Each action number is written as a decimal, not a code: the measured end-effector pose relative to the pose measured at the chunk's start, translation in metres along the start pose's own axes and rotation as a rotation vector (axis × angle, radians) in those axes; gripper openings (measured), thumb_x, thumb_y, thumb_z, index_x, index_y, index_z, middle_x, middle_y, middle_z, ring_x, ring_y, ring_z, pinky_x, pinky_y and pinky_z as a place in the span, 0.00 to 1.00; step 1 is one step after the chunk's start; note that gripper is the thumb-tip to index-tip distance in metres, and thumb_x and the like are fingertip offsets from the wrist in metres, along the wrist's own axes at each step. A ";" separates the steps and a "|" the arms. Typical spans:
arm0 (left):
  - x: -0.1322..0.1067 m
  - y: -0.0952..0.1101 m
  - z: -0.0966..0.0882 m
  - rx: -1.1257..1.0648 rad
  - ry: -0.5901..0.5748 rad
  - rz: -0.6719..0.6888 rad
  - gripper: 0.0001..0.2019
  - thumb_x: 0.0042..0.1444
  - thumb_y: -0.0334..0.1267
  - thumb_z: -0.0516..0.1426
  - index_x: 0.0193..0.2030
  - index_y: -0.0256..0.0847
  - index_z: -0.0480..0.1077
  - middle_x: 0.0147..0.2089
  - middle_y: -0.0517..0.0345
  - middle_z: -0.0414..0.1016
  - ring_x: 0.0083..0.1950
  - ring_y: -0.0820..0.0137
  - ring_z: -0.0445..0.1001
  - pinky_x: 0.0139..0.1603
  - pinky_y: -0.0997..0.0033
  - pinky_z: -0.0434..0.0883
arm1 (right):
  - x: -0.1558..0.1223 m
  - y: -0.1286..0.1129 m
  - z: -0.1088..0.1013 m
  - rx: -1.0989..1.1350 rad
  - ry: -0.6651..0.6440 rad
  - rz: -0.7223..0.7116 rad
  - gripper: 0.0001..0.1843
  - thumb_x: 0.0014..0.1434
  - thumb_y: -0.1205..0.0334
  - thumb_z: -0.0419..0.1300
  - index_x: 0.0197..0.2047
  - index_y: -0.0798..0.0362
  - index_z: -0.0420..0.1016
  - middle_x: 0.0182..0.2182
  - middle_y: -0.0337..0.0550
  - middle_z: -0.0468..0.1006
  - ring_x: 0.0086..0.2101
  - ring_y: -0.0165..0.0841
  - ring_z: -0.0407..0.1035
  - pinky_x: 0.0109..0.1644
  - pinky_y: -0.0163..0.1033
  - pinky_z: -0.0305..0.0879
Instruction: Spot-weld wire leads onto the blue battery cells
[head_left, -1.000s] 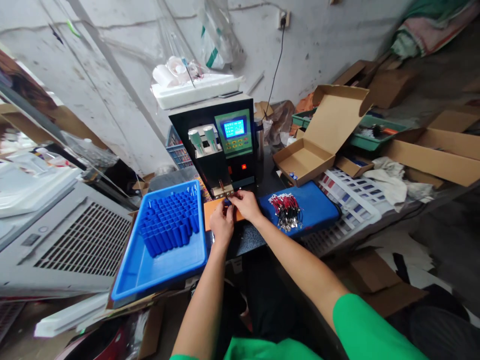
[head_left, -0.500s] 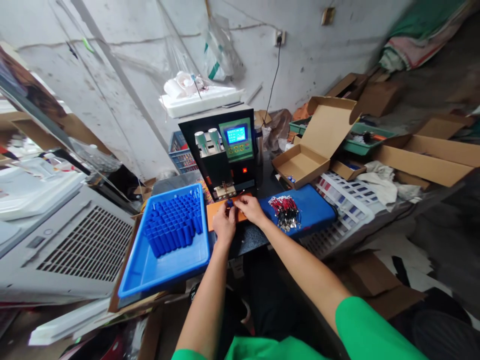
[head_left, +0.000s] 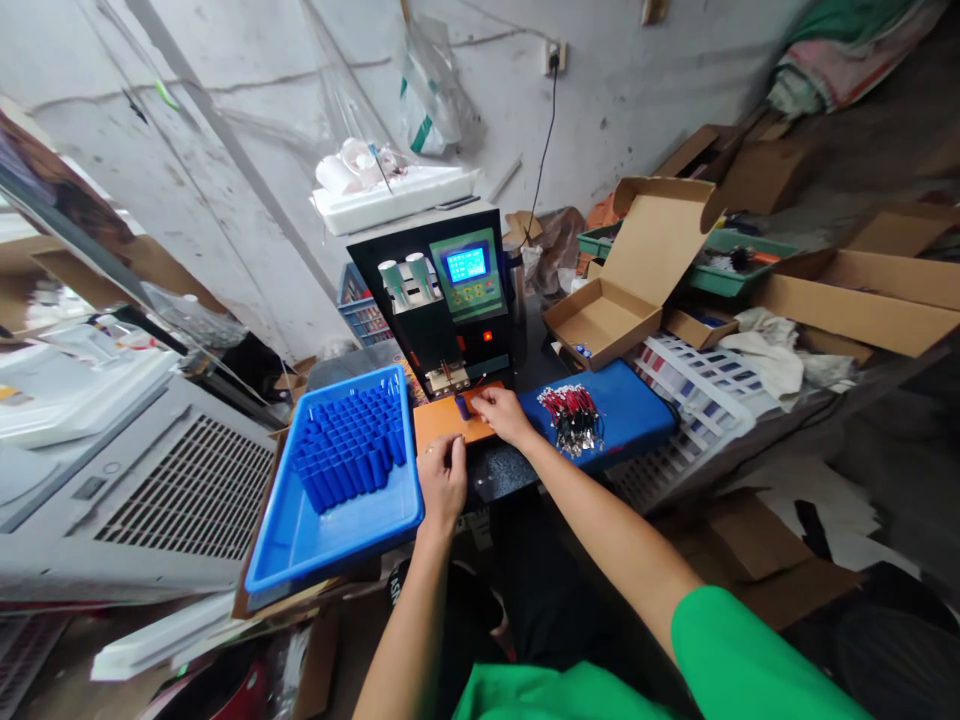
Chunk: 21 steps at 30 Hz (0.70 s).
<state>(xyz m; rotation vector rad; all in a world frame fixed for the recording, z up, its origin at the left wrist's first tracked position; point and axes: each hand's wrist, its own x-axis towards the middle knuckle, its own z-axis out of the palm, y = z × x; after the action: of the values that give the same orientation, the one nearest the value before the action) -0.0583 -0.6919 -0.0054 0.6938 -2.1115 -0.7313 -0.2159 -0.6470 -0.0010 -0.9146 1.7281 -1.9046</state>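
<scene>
Right hand pinches the blue cell at its 9 o'clock — long axis roughly toward 12; left hand half-curled, empty, farther off.

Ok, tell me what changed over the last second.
The left hand came off the blue cell and drew back toward the person, beside the blue tray. The right hand still holds the cell on the orange pad. Tray and wire bundle unmoved.

The right hand pinches a small blue cylindrical cell on a flat orange pad. Just beyond the grip stands a black box-shaped machine. Left of the grip sits a blue plastic tray. The left hand, loosely curled, hovers below the grip. A heap of red-wired leads lies to its right.
</scene>
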 end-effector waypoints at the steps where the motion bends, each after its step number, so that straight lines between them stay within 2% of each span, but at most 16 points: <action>1: 0.000 0.000 0.001 0.029 -0.009 0.018 0.13 0.62 0.47 0.54 0.39 0.41 0.76 0.39 0.51 0.81 0.43 0.64 0.78 0.50 0.62 0.72 | 0.000 0.001 0.000 0.001 0.003 0.001 0.18 0.54 0.51 0.59 0.19 0.50 0.64 0.14 0.34 0.64 0.20 0.29 0.59 0.25 0.33 0.54; 6: 0.004 -0.002 0.008 0.036 0.009 -0.040 0.13 0.60 0.45 0.55 0.36 0.41 0.76 0.37 0.52 0.81 0.40 0.64 0.78 0.46 0.63 0.73 | -0.002 -0.002 -0.004 0.069 -0.021 0.022 0.19 0.54 0.49 0.61 0.19 0.51 0.64 0.14 0.33 0.64 0.19 0.27 0.58 0.23 0.33 0.54; 11: 0.010 0.000 0.013 -0.126 -0.030 -0.152 0.13 0.61 0.47 0.55 0.39 0.40 0.76 0.37 0.54 0.81 0.39 0.66 0.78 0.43 0.67 0.73 | -0.005 -0.008 -0.017 0.163 -0.276 0.054 0.16 0.50 0.49 0.65 0.25 0.53 0.71 0.16 0.32 0.66 0.18 0.25 0.57 0.22 0.32 0.52; 13: 0.015 0.002 0.016 -0.164 -0.070 -0.170 0.13 0.61 0.46 0.55 0.39 0.40 0.76 0.37 0.54 0.81 0.38 0.67 0.78 0.42 0.68 0.73 | -0.006 -0.009 -0.020 0.164 -0.320 0.040 0.15 0.49 0.51 0.66 0.28 0.55 0.74 0.18 0.33 0.68 0.20 0.26 0.59 0.24 0.32 0.54; 17: 0.022 0.005 0.021 -0.175 -0.104 -0.160 0.11 0.61 0.44 0.54 0.38 0.40 0.75 0.35 0.55 0.79 0.36 0.68 0.77 0.41 0.68 0.74 | -0.007 -0.007 -0.018 0.141 -0.282 0.000 0.15 0.46 0.52 0.67 0.29 0.55 0.75 0.22 0.37 0.73 0.24 0.27 0.63 0.28 0.33 0.59; 21: 0.020 0.004 0.019 -0.095 -0.036 -0.102 0.10 0.61 0.43 0.55 0.41 0.40 0.73 0.39 0.52 0.77 0.39 0.68 0.76 0.41 0.67 0.75 | -0.006 -0.004 -0.015 0.170 -0.221 0.028 0.15 0.47 0.50 0.66 0.28 0.54 0.74 0.20 0.34 0.71 0.22 0.27 0.62 0.26 0.33 0.58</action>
<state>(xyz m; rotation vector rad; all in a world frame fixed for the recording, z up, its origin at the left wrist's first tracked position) -0.0856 -0.6971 -0.0032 0.7461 -2.0706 -0.9004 -0.2215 -0.6317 0.0013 -0.9894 1.4221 -1.8237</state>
